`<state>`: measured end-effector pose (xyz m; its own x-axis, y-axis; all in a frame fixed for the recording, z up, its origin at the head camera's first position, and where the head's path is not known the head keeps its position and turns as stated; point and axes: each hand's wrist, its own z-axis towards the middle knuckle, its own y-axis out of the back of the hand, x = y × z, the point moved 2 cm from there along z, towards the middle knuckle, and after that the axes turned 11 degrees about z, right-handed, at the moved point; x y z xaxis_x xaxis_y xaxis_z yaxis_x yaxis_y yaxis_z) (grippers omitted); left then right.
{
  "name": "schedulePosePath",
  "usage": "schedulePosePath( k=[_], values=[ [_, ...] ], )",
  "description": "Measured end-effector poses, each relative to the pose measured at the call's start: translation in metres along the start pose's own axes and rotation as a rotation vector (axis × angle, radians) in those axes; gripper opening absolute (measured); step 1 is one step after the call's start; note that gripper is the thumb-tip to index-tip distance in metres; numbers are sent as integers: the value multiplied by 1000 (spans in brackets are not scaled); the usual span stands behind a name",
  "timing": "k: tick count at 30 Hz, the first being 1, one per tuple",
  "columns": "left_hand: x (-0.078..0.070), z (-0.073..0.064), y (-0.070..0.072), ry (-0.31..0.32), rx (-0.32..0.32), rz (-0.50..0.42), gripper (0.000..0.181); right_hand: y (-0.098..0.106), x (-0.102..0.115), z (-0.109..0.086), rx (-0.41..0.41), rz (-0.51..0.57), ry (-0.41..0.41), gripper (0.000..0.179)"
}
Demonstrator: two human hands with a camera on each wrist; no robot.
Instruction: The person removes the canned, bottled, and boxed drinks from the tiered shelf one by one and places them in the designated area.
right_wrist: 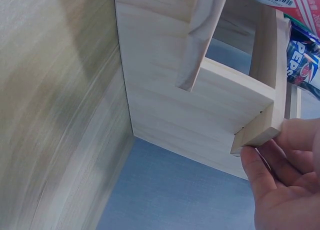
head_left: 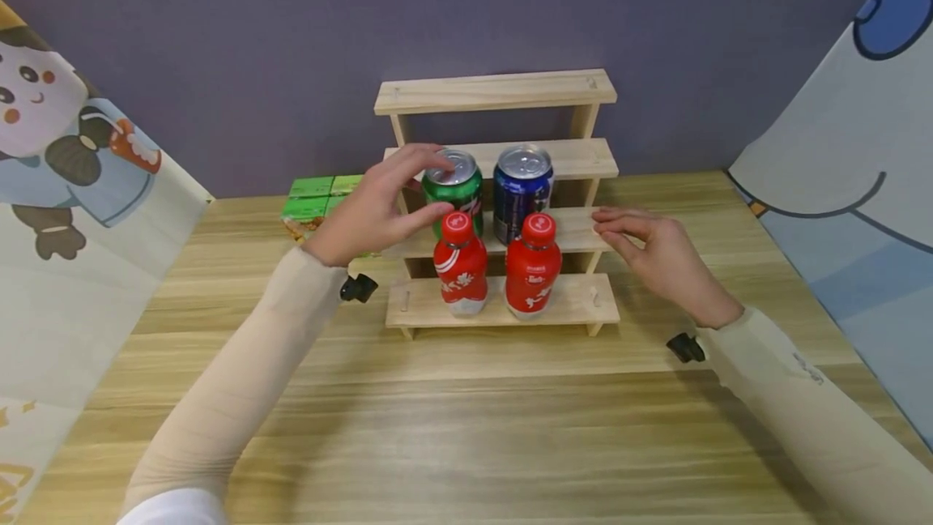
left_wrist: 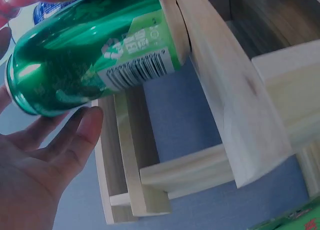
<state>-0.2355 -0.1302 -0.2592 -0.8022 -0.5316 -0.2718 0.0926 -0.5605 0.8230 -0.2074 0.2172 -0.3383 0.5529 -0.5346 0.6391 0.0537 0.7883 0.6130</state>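
A person's left hand reaches over a shiny green metal drink can with a silver lid. Its fingers are loosely spread and released rather than clenched, the index finger over the lid; how firmly they touch cannot be told. The can stands upright under these fingers, on the second step from the bottom of a four-step pale wooden shelf.

The right hand grasps the right end of that same step, pinching the plank between thumb and fingers.

Just right of the left fingers, on the same step, stands a dark blue metal can marked PEPSI. In front of and below the left fingers, two red plastic bottles with red caps stand side by side on the lowest step. Behind the left hand and partly hidden by it are green-topped cartons. Under both hands spreads a wood-grain counter; beyond the fingers rises a plain blue-grey wall.
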Motion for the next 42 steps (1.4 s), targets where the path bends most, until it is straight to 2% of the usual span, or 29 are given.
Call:
schedulePosePath(
  k=[7,12,16,20,25,27,30,35,38,42],
  values=[
    [-2,1,-2,6,-22,47,44,1,1,0,-4,6,11,16],
    [-1,-11,9,-3,-102,61,43,1,1,0,1,-2,11,17],
    [3,-24,25,0,-193,64,45,0,0,0,4,-7,0,17],
    [7,-41,45,9,-253,111,49,0,0,0,5,-3,-8,17],
    [7,-67,65,47,-285,171,52,0,0,0,4,-1,-20,17],
    [9,-79,68,91,-286,182,53,0,0,0,4,0,-22,16],
    [19,-98,65,143,-271,207,53,0,1,0,3,3,-23,16],
    [43,-126,49,194,-193,262,51,0,3,0,8,6,-28,16],
    [56,-136,36,212,-150,278,47,0,3,0,10,3,-34,17],
    [66,-143,19,240,-115,262,44,0,3,0,9,3,-23,17]
  ],
)
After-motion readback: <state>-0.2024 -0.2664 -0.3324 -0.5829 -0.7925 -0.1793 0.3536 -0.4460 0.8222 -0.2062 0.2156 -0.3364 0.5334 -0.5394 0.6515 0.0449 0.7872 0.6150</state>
